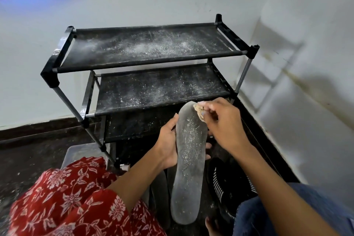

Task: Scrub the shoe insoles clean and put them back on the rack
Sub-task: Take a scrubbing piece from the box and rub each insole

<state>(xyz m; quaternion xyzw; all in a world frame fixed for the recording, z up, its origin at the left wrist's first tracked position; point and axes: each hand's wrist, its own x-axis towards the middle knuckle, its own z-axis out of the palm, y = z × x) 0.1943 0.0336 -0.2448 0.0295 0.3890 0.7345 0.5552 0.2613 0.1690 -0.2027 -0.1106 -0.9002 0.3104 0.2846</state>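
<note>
The insole [189, 161] is grey, flecked with pale specks along its middle. The crumpled cloth [199, 111] at its far end is beige. The rack [149, 51] is black with grey metal posts, its shelves dusted white. At near left, the garment [76, 201] is red with a white floral print. At near right is blue denim [298, 209]. The wall [134, 2] is white.

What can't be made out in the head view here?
- Underside of the grey insole: faces away from the camera.
- Left hand fingers: mostly behind the insole.
- Scrubbing pad: largely covered by the right hand, and blurred.
- Lowest rack shelf: dark, blocked by hands and insole.
- Dark insoles below: overlapped by the arm and the held insole.
- Clear tub: cut off by the red garment.
</note>
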